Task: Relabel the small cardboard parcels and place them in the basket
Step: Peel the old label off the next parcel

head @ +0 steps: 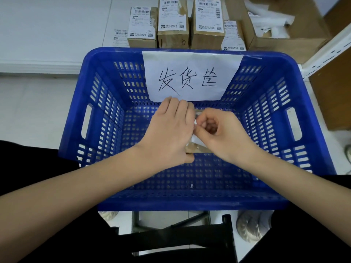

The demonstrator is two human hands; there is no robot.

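A small cardboard parcel [196, 148] is held over the middle of the blue basket [79, 118], mostly hidden by both hands. My left hand [167, 130] grips the parcel from its left side, thumb under its near edge. My right hand [220, 131] pinches the white label [196, 139] on the parcel's top, its fingers curled; a bit of barcode shows between the hands. Several more labelled cardboard parcels [172, 23] stand in a row behind the basket.
A white paper sign [191, 74] with handwritten characters hangs on the basket's far wall. A large open cardboard box [303, 35] with crumpled white label scraps stands at the back right. A loose label sheet [120, 36] lies on the white surface at the left.
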